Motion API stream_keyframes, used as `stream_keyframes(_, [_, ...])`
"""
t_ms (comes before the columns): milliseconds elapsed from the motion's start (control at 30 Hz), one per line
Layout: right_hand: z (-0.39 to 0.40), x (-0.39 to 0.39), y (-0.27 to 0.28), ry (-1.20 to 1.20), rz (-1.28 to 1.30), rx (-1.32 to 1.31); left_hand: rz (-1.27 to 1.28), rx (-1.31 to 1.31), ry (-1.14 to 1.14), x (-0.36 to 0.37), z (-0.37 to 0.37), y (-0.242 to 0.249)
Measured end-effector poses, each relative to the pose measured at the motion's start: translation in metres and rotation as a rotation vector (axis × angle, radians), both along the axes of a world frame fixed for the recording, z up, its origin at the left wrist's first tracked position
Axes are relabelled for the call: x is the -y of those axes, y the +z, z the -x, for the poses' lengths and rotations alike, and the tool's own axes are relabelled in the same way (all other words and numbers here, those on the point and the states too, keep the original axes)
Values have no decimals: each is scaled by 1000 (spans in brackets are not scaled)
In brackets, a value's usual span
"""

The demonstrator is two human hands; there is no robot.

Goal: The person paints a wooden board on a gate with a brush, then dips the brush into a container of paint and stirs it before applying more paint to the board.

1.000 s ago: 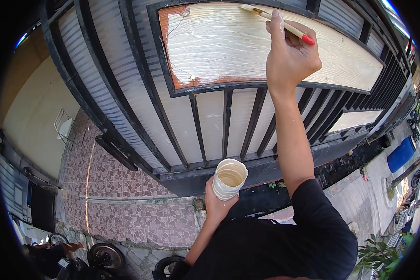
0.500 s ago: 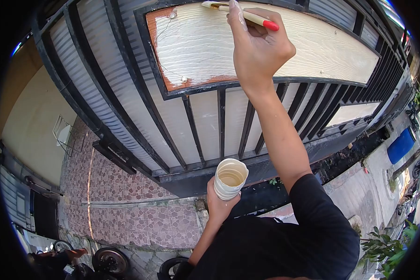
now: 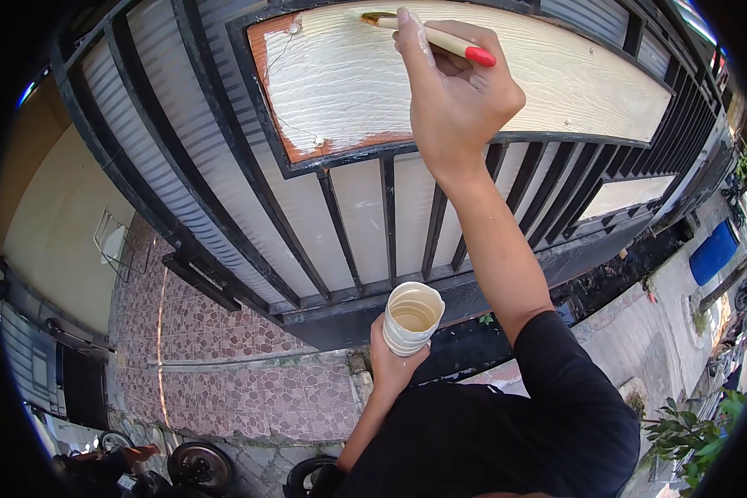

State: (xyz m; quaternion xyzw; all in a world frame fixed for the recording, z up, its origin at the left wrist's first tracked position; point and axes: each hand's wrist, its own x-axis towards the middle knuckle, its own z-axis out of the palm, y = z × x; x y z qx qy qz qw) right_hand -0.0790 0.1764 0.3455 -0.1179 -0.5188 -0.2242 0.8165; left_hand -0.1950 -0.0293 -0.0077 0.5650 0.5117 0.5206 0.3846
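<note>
My right hand (image 3: 469,100) grips a paintbrush (image 3: 432,38) with a pale, red-tipped handle. Its bristles touch the upper part of a wood-grained board (image 3: 490,79), which is coated cream-white, with reddish-brown showing along its left and lower-left edges. White paint smears my thumb and finger. Lower down, my left hand (image 3: 396,365) is wrapped round a white, ragged-rimmed plastic cup (image 3: 408,332) with pale liquid inside. The cup is held upright, apart from the fence.
A black metal gate (image 3: 388,216) frames the board, with translucent sheeting behind its bars. A dark ditch (image 3: 465,353) runs below. Patterned paving (image 3: 249,390) lies left, with a white chair (image 3: 114,241). A blue barrel (image 3: 714,253) stands right, and motorbike wheels (image 3: 199,467) show at the bottom.
The brush has moved slightly down from the board's top edge, still in my right hand. The view has shifted a little. My left hand holds the cup as before.
</note>
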Motion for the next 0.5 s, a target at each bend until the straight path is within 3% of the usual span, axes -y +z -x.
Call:
stream_keyframes(133, [5, -5, 4, -51, 34, 3, -5, 15, 13, 0, 2, 1])
stream_keyframes(233, [-31, -4, 0, -45, 177, -73, -12, 27, 26, 0, 4, 1])
stream_keyframes(367, [-66, -1, -7, -84, 185, -170, -23, 20, 30, -1, 5, 1])
stream_keyframes(500, [-47, 12, -8, 66, 117, -212, -40, -8, 34, -2, 5, 1])
